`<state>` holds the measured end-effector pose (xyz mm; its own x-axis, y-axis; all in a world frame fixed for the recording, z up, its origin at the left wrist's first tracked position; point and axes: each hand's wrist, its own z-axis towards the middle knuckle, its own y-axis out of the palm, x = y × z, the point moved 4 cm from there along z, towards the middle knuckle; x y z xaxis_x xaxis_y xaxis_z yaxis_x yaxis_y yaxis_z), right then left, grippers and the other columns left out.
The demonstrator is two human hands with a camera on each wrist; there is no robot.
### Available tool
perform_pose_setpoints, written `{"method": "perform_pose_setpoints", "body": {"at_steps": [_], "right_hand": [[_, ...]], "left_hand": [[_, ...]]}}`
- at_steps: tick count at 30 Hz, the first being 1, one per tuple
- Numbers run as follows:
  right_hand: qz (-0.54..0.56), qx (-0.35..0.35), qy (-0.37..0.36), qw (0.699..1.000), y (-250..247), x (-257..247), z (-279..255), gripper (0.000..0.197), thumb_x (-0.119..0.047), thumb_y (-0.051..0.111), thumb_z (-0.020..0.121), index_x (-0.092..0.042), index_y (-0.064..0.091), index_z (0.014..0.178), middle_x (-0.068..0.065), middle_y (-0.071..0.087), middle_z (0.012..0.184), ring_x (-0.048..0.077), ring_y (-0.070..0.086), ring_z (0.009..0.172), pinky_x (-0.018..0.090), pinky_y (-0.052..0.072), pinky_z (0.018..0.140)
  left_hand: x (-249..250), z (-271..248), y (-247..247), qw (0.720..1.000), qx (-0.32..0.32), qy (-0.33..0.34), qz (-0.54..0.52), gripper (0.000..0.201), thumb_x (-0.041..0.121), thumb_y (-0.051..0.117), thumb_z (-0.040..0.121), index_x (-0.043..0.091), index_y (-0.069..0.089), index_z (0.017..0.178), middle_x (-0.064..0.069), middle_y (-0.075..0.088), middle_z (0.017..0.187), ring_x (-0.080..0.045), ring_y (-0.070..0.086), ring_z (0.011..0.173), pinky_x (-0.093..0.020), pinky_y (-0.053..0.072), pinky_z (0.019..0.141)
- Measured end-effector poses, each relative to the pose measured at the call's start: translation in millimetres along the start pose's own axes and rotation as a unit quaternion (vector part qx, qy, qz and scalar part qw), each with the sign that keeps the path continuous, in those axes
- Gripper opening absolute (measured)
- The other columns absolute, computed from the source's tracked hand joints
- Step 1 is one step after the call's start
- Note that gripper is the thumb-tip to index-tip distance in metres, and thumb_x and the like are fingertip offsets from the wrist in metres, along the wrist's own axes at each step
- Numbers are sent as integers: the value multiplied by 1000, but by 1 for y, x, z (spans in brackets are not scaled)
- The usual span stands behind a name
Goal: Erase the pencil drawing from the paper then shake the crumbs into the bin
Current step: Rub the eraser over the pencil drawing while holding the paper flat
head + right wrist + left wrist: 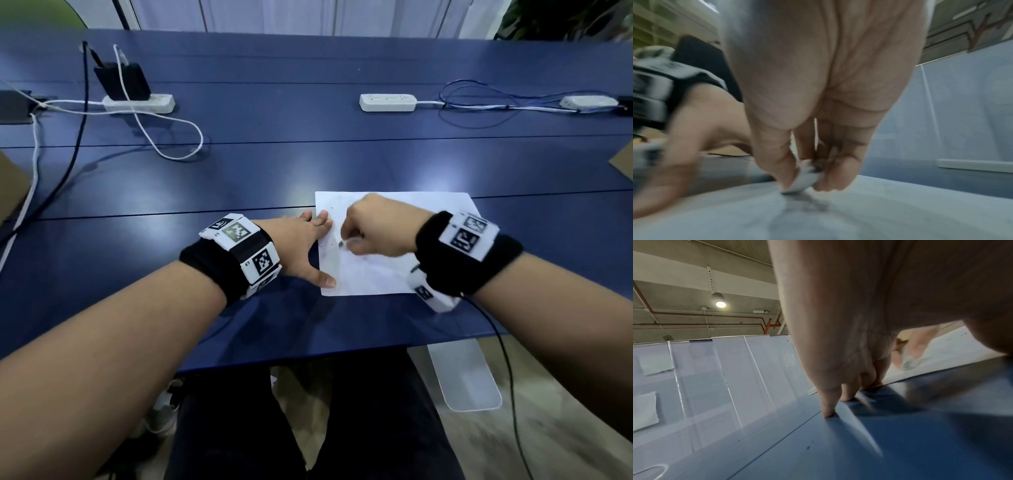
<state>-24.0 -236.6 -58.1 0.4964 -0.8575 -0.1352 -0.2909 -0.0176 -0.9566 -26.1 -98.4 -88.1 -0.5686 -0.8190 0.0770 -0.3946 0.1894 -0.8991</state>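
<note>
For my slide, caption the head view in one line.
Left hand pins the paper to the blue table while the right hand rubs an eraser across it.

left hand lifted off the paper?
No, the left hand lies flat with fingertips and thumb on the paper's left edge.

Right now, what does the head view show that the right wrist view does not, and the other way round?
Only the head view shows the whole paper on the blue table, dark crumbs near its left edge, three power strips behind, and the left hand lying flat with its fingers on the paper's left edge. Only the right wrist view shows the eraser clearly: a small grey-white piece, its tip on the sheet, with a smudge in front. Both show the right hand pinching it.
</note>
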Motion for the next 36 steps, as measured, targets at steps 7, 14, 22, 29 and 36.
{"method": "perform_pose_setpoints", "body": {"at_steps": [7,14,22,29,36], "right_hand": [[1,-21,-60,998,8,-7,-15,19,-26,63,80,-19,76,93,-2,67,85,10,52,68,28,48,75],[-27,11,21,999,-1,8,4,22,-29,56,82,-13,69,76,10,67,76,30,61,74,43,54,70],[-7,-65,-67,996,10,-12,-25,19,-26,63,83,-19,75,95,-3,68,87,14,54,74,30,48,77],[-8,8,25,1000,-5,13,11,18,-28,60,81,-15,70,75,6,67,71,28,60,71,42,55,71],[-7,-46,-54,997,11,-5,-21,20,-28,59,81,-20,75,89,0,68,81,18,57,75,33,51,75]], "left_hand": [[0,0,0,1000,-4,0,-1,116,73,57,77,15,-5,155,0,-10,162,-20,-5,150,-39,9,120],[0,0,0,1000,-2,0,3,115,73,57,77,14,-5,155,0,-10,162,-19,-5,150,-40,9,120],[-1,1,2,1000,-9,0,-6,117,74,57,76,15,-7,155,1,-13,162,-19,-7,150,-43,7,121],[0,0,0,1000,-14,-8,-2,116,72,57,77,16,-7,155,1,-11,162,-19,-7,150,-45,10,121],[-1,0,1,1000,-14,-2,-4,117,73,57,76,15,-7,155,1,-13,161,-19,-8,149,-45,9,121]]}}
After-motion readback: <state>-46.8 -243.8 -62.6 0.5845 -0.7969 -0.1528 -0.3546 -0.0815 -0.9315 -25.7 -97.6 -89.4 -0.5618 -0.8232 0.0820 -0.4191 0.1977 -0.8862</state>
